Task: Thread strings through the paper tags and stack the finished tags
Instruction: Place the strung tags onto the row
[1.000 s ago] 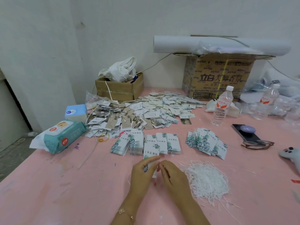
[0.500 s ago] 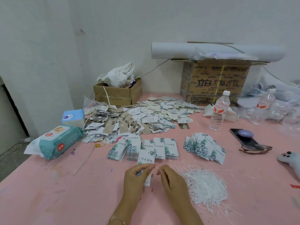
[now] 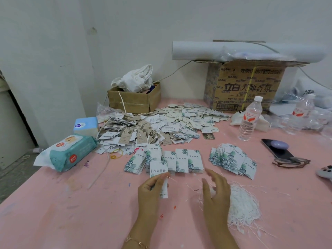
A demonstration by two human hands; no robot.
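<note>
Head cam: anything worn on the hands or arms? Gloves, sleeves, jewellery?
No gloves on the left hand or the right hand, and no sleeves on the visible forearms. A thin gold-coloured chain bracelet circles the left wrist.

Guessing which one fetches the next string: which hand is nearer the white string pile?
Right. The right hand hovers at the left edge of the string pile; the left hand is farther left, holding a tag.

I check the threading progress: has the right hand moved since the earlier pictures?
Yes. The right hand left the tag and went rightward, over the edge of the string pile.
</note>
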